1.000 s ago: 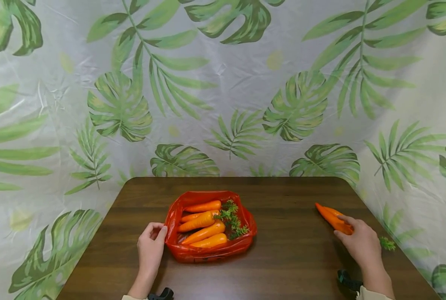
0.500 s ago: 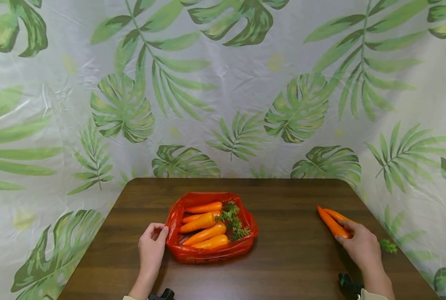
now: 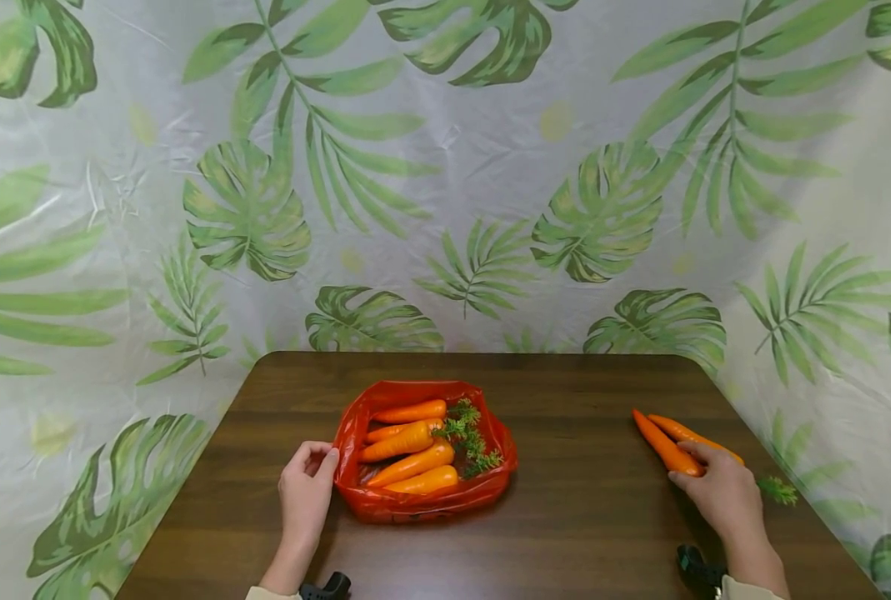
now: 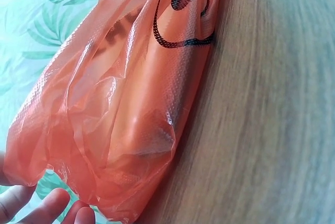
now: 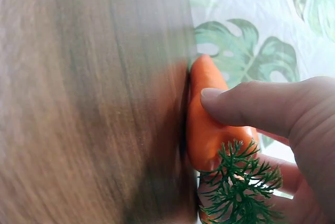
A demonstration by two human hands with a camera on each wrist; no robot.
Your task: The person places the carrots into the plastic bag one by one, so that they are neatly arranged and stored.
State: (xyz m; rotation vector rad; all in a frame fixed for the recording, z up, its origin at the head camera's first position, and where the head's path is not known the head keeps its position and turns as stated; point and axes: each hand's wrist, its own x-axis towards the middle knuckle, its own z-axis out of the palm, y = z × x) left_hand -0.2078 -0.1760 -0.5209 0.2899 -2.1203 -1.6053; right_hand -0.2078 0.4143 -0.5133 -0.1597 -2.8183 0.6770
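Note:
A red plastic bag (image 3: 415, 510) stands with its mouth spread wide on the table, several orange carrots (image 3: 396, 442) and green leafy tops (image 3: 471, 437) inside. At its left rim, my left hand (image 3: 306, 487) pinches the plastic between thumb and fingers. Far to the right, my right hand (image 3: 726, 492) grips a carrot (image 3: 661, 442) by its thick end, the tip pointing away. In the right wrist view the thumb lies across this carrot (image 5: 201, 140), above its green fronds (image 5: 241, 182). Another carrot (image 3: 688, 431) lies just beyond, partly hidden behind the right hand.
The dark wooden table (image 3: 565, 533) spans between both hands. A leaf-patterned sheet (image 3: 483, 183) hangs behind it and along its sides. A green tuft (image 3: 778, 490) shows by the table's right edge, past the right hand. Dark straps (image 3: 700, 571) sit at the wrists.
The two carrots at the right hand have spread apart, the farther one now lying more to the right. My left hand keeps its pinch on the bag's rim.

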